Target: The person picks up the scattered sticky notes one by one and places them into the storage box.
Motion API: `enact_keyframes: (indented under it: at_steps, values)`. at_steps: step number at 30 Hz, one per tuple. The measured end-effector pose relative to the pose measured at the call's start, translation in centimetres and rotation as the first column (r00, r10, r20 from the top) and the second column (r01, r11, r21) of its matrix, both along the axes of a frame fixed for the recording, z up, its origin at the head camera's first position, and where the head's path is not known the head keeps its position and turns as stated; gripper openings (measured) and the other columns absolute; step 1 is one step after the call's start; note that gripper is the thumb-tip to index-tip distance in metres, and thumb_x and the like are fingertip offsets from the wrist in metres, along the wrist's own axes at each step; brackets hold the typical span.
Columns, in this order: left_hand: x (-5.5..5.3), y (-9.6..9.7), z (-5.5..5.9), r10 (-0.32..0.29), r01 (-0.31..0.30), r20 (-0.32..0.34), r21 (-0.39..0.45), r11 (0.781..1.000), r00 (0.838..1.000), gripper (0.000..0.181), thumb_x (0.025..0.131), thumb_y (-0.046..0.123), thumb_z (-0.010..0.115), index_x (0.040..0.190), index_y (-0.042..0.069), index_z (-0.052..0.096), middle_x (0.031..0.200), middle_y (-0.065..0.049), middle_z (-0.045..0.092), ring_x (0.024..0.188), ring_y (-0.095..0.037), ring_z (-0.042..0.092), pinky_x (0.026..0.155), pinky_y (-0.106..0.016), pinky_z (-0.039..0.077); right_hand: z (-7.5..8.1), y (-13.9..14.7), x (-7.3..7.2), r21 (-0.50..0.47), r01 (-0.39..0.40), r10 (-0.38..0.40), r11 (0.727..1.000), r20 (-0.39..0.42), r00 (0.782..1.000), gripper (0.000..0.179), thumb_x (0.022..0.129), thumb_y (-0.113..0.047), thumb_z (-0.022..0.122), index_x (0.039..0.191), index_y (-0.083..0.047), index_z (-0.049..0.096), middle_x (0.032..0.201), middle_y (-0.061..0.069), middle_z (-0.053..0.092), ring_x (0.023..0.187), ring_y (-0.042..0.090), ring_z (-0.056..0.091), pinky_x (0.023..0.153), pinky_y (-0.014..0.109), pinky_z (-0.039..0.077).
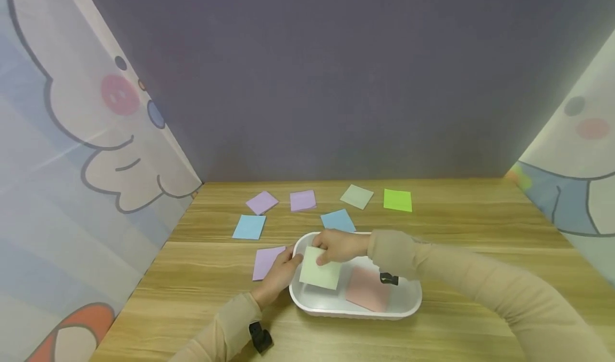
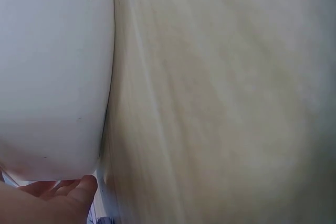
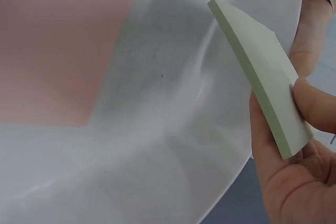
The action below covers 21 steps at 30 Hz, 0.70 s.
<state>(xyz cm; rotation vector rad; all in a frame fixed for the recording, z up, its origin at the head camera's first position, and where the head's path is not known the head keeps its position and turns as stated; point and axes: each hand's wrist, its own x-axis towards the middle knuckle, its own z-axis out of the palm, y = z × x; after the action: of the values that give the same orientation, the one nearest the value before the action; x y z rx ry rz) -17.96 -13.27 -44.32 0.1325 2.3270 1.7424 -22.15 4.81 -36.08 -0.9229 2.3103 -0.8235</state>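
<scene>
You've got a pink square paper pad [image 1: 369, 291] at 4 o'clock in your white oval plastic tray [image 1: 314, 300], left hand [image 1: 277, 280] gripping its 9 o'clock end, right hand [image 1: 340, 246] pinching a pale-green square paper pad [image 1: 321, 274] above that end. Looks mid-loading; next probably: lower, release.

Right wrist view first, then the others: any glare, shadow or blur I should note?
Right wrist: bright glare streaks on the white tray, a grey shadow between the pink pad and the pale green pad; left wrist: wooden table blurred, its grain smeared, lower right corner dark; head: no strong glare, lime green pad distinct.
</scene>
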Motion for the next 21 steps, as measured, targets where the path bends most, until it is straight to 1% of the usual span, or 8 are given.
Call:
enact_keyframes:
  at_steps: [2,5,9,11,14,16,18,21]
  values:
    - [0.0,0.0,0.0,0.002,-0.002,0.0,0.001,1.0,1.0,0.047,0.098,0.019,0.036,0.14,-0.001,0.031,0.118,-0.019,0.056,0.096,-0.021,0.061,0.079,-0.032,0.054,-0.3,-0.1,0.0,0.007,0.0,0.0,1.0,0.008,1.0,0.01,0.081,-0.004,0.065,0.091,-0.004,0.065,0.081,0.001,0.065,0.072,0.008,0.055,0.066,0.02,0.048]
    - [0.0,0.1,-0.1,0.007,-0.007,0.005,-0.001,1.0,1.0,0.047,0.098,0.019,0.036,0.14,0.0,0.033,0.121,-0.019,0.055,0.099,-0.021,0.06,0.081,-0.032,0.054,-0.7,-0.1,0.1,0.018,0.001,-0.001,1.0,0.028,1.0,0.01,0.081,-0.004,0.065,0.091,-0.004,0.065,0.081,0.0,0.064,0.073,0.008,0.054,0.068,0.021,0.048]
    - [0.1,0.0,0.0,0.004,-0.004,0.001,0.009,1.0,1.0,0.046,0.098,0.02,0.036,0.14,0.0,0.033,0.123,-0.02,0.054,0.101,-0.023,0.059,0.082,-0.033,0.054,-1.3,-0.2,0.2,0.008,0.0,0.0,1.0,0.041,0.999,0.01,0.081,-0.004,0.065,0.091,-0.003,0.065,0.081,0.0,0.064,0.073,0.008,0.053,0.068,0.021,0.047]
    - [0.5,0.1,0.9,-0.002,0.002,0.0,0.018,1.0,1.0,0.046,0.098,0.017,0.036,0.139,-0.003,0.032,0.122,-0.022,0.054,0.101,-0.024,0.06,0.081,-0.034,0.054,-1.5,-0.2,0.3,0.008,0.0,0.0,1.0,0.043,0.999,0.009,0.081,-0.004,0.066,0.09,-0.003,0.065,0.08,0.0,0.064,0.072,0.009,0.052,0.066,0.021,0.047]
    - [0.6,0.1,0.9,-0.005,0.005,0.002,0.024,1.0,1.0,0.045,0.098,0.017,0.036,0.139,-0.003,0.033,0.121,-0.022,0.054,0.101,-0.024,0.06,0.08,-0.034,0.054,-1.8,-0.3,0.7,0.022,0.004,-0.006,1.0,0.056,0.998,0.008,0.081,-0.005,0.066,0.088,-0.004,0.065,0.079,-0.001,0.063,0.071,0.009,0.052,0.065,0.02,0.046]
    - [0.5,0.2,0.8,0.001,-0.001,0.004,0.021,1.0,1.0,0.045,0.098,0.017,0.036,0.139,-0.002,0.033,0.121,-0.022,0.054,0.101,-0.025,0.059,0.08,-0.035,0.054,-2.0,-0.4,0.9,0.04,0.005,-0.007,0.999,0.068,0.998,0.008,0.08,-0.005,0.066,0.088,-0.005,0.065,0.078,-0.002,0.063,0.071,0.008,0.052,0.065,0.02,0.046]
    - [0.1,0.0,0.0,0.006,-0.006,-0.002,0.019,1.0,1.0,0.046,0.098,0.019,0.037,0.139,-0.001,0.034,0.122,-0.022,0.054,0.102,-0.025,0.059,0.08,-0.034,0.054,-2.1,-0.5,1.2,0.05,0.006,-0.01,0.999,0.08,0.997,0.008,0.08,-0.005,0.067,0.087,-0.006,0.065,0.079,-0.002,0.063,0.072,0.008,0.052,0.065,0.02,0.046]
    - [0.2,0.1,0.0,0.011,-0.01,-0.01,0.022,1.0,1.0,0.046,0.097,0.018,0.037,0.138,-0.002,0.034,0.124,-0.023,0.052,0.103,-0.025,0.058,0.082,-0.034,0.054,-2.2,-0.7,1.4,0.062,0.003,-0.008,0.998,0.077,0.997,0.008,0.08,-0.005,0.067,0.087,-0.006,0.065,0.078,-0.003,0.064,0.071,0.007,0.052,0.065,0.019,0.046]
